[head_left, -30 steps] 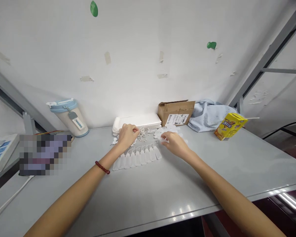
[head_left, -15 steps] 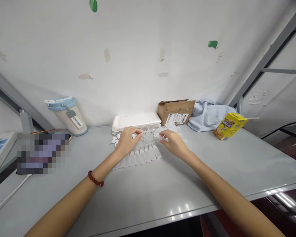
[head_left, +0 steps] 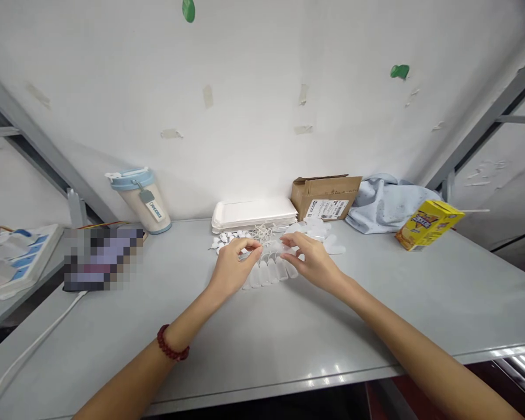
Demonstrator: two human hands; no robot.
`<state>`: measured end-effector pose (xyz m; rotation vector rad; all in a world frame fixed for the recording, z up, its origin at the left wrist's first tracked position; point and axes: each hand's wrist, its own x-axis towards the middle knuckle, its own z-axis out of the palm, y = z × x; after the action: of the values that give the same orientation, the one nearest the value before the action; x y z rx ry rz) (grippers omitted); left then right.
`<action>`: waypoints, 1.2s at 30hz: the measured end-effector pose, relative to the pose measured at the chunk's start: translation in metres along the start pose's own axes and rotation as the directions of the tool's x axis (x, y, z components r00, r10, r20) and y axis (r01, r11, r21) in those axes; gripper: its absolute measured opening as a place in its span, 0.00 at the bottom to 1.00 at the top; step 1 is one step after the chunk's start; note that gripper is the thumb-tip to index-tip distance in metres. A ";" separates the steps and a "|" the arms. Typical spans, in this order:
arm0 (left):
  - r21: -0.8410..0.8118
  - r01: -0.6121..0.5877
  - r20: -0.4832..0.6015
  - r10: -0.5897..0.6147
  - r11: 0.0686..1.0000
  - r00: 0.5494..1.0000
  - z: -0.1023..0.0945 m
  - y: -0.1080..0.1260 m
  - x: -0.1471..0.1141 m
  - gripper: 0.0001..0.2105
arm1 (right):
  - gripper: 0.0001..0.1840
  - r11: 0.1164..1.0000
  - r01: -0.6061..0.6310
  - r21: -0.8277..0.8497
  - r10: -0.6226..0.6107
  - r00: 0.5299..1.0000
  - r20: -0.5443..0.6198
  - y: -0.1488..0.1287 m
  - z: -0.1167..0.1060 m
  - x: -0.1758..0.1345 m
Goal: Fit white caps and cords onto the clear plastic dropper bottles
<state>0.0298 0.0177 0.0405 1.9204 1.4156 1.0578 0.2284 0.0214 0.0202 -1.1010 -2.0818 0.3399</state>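
Observation:
Thumb and forefinger of my left hand [head_left: 233,265] are pinched together over the table; whatever lies between them is too small to make out. Facing it, my right hand [head_left: 315,261] has its fingertips closed around a translucent plastic piece [head_left: 279,248]. Just below both hands lies a row of frosted, tag-like pieces [head_left: 271,273] with thin white loops at their tops, partly covered by my left hand. Behind are a tangle of white strings [head_left: 265,232] and small white pieces [head_left: 227,237]. More clear pieces [head_left: 317,227] are spread behind my right hand.
White trays [head_left: 254,214] are stacked against the wall beside a cardboard box [head_left: 328,198]. Right of these are a pale blue cloth [head_left: 382,204] and a yellow drink carton [head_left: 429,224] with a straw. A tumbler [head_left: 142,201], a blurred-out phone [head_left: 105,259] and a power strip [head_left: 20,262] stand left.
My view has shifted left, so things appear farther right. My left hand has come closer to my right hand, and the translucent piece now shows between them.

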 end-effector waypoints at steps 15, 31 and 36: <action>-0.018 0.003 0.056 -0.002 1.000 0.998 0.004 0.002 -0.005 0.07 | 0.17 0.997 0.041 -0.061 -0.041 0.999 -0.012 -0.004 0.000 -0.001; -0.020 -0.003 0.078 0.004 1.000 0.997 0.009 -0.001 -0.007 0.09 | 0.14 0.992 0.119 -0.036 -0.118 0.993 0.012 -0.010 0.000 -0.002; -0.005 -0.060 0.083 0.060 0.998 0.995 0.011 0.000 -0.009 0.11 | 0.14 0.980 0.200 0.001 -0.200 0.980 0.006 -0.010 0.003 -0.003</action>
<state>0.0377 0.0090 0.0321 1.9928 1.3175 0.9943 0.2215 0.0133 0.0223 -0.8816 -2.1748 0.2451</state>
